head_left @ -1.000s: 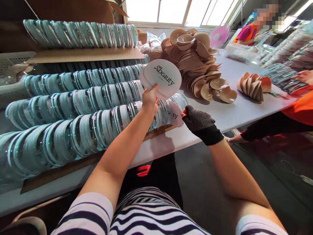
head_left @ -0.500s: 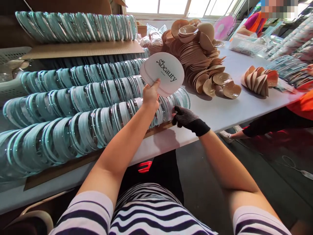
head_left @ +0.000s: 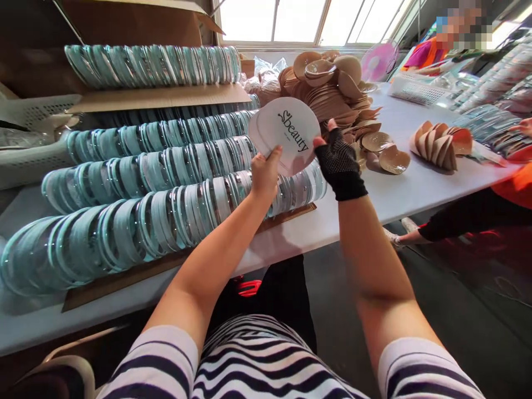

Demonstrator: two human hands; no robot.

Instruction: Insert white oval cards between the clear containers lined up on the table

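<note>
My left hand (head_left: 266,176) pinches white oval cards (head_left: 296,133) with rounded edges, its thumb on the front face. The front one carries black "beauty" lettering, and another edge shows behind it on the left. My right hand (head_left: 338,160), in a black dotted glove with bare fingertips, is at the cards' right edge. Its thumb meets that edge while the index finger stands apart, pointing up. Below and left of the cards runs the nearest long row of nested clear, pale-blue-edged packs (head_left: 166,219). Behind my right hand lie tan moulded cups (head_left: 376,141).
More rows of clear packs (head_left: 153,66) stand at the back left, one on cardboard (head_left: 166,98). A smaller group of tan cups (head_left: 436,145) sits on the white table (head_left: 374,194). White baskets (head_left: 418,88) and a pink fan (head_left: 379,60) are farther back. Another person's hand (head_left: 524,126) shows at right.
My right hand has risen from beside the front row to the cards' right edge, its fingers spreading. The cards in my left hand have shifted slightly right and down in view.
</note>
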